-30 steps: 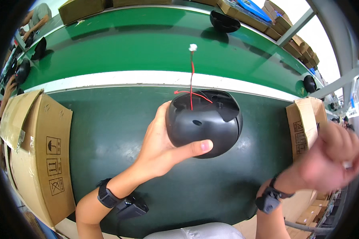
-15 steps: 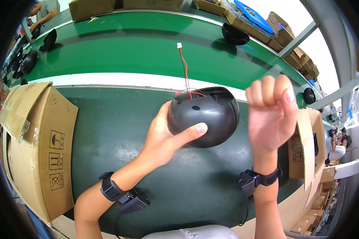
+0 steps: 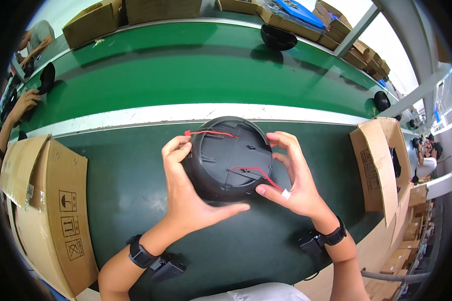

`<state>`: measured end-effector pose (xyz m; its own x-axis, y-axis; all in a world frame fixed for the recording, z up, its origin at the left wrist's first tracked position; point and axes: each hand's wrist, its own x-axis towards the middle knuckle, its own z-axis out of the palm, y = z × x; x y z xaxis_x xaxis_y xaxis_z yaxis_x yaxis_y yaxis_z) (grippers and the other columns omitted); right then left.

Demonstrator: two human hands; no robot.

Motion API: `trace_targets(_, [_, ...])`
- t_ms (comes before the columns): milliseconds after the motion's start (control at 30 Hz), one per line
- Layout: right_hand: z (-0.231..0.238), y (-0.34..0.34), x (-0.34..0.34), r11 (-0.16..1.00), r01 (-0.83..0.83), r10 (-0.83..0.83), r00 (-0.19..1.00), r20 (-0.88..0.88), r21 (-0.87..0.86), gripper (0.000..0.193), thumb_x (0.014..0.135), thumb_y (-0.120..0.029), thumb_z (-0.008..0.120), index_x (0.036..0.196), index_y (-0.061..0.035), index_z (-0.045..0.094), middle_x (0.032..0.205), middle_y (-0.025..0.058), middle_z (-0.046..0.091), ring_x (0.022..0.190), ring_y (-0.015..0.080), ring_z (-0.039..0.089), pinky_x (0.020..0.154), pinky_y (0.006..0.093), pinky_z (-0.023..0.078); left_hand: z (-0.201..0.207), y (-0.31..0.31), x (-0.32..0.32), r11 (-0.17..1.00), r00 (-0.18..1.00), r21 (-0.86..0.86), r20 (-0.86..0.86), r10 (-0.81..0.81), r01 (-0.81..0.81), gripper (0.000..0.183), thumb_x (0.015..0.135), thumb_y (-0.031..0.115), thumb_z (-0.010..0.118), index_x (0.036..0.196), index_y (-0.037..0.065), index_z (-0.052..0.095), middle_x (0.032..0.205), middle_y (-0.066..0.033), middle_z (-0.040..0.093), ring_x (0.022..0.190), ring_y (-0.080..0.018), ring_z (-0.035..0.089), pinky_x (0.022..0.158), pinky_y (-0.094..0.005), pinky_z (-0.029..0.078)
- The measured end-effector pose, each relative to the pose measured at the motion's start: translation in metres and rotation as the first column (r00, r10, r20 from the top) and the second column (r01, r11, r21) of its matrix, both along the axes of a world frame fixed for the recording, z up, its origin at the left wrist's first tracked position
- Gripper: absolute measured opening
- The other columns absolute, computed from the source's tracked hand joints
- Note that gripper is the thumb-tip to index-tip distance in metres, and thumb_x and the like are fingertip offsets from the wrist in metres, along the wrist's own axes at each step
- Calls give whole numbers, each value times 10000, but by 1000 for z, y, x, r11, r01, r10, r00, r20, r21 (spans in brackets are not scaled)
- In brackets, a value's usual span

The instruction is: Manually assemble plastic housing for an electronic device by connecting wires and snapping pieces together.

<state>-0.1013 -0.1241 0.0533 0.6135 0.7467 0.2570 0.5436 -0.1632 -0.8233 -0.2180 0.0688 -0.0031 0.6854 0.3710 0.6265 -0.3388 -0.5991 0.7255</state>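
Observation:
A round black plastic shell (image 3: 223, 163) is between my hands over the dark green worktop, its ribbed, recessed side facing up. My left hand (image 3: 183, 188) grips its left side, fingers at the rim and thumb stretched along the near side. On the opposite side, my right hand (image 3: 294, 175) holds the shell with its fingers curved round the edge and the thumb at the near right. One red wire (image 3: 213, 132) runs to a small red plug (image 3: 188, 133) by my left fingertips. Another red wire (image 3: 258, 171) ends in a white connector (image 3: 286, 193) against my right thumb.
Cardboard boxes stand at the left (image 3: 60, 210) and right (image 3: 379, 165) of the worktop (image 3: 130, 165). Beyond a white rail lies a green conveyor (image 3: 155, 75) with black shells (image 3: 278, 37) on it. At far left, another person's hand (image 3: 27, 100) touches a dark shell (image 3: 47, 79).
My right hand has come down from its raised place and taken hold of the shell's right side. The shell has turned, so its recessed side and both wires now show.

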Motion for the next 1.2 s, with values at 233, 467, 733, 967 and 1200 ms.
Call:
trace_targets(233, [2, -5, 3, 994, -28, 42, 990, -136, 108, 716, 764, -171, 729, 1378, -28, 389, 1393, 166, 409, 1299, 273, 428, 1041, 435, 374, 3, 17, 11, 898, 995, -431, -18, -102, 84, 609, 923, 494, 415, 1231, -29, 458, 1262, -182, 476, 1188, -265, 469, 918, -371, 398])
trace_targets(467, [-26, 34, 31, 903, 220, -81, 931, -355, 369, 599, 960, -355, 378, 1393, 60, 382, 1433, 207, 436, 1356, 280, 391, 1138, 390, 250, 9, 21, 46, 744, 916, -581, 5, -401, 329, 632, 1004, 410, 254, 1441, -36, 350, 1478, -185, 392, 1371, -269, 360, 1146, -379, 219])
trace_targets(733, [-29, 52, 29, 908, -79, 307, 794, -524, 412, 597, 972, -349, 342, 1393, 71, 395, 1433, 210, 432, 1347, 281, 397, 1139, 370, 262, 16, 29, 50, 594, 785, -606, 83, -614, 528, 673, 923, 430, 391, 1325, -106, 456, 1343, -215, 515, 1240, -279, 509, 1077, -356, 347])
trace_targets(967, [-30, 46, 45, 914, -40, 262, 818, -512, 403, 666, 936, -417, 364, 1402, 59, 352, 1451, 218, 399, 1381, 298, 345, 1150, 400, 249, 15, 14, 35, 697, 844, -551, 26, -535, 459, 861, 902, 610, 375, 1389, -101, 374, 1462, -222, 369, 1343, -301, 392, 1120, -397, 270])
trace_targets(1200, [-23, 31, 121, 865, 200, 8, 911, -412, 460, 389, 947, -330, 470, 1138, -7, 571, 1116, 128, 609, 1098, 216, 560, 932, 338, 430, 10, 59, 56, 496, 731, -713, 35, -681, 496, 896, 917, 638, 133, 1428, -69, 332, 1470, -237, 375, 1359, -341, 376, 1137, -413, 231])
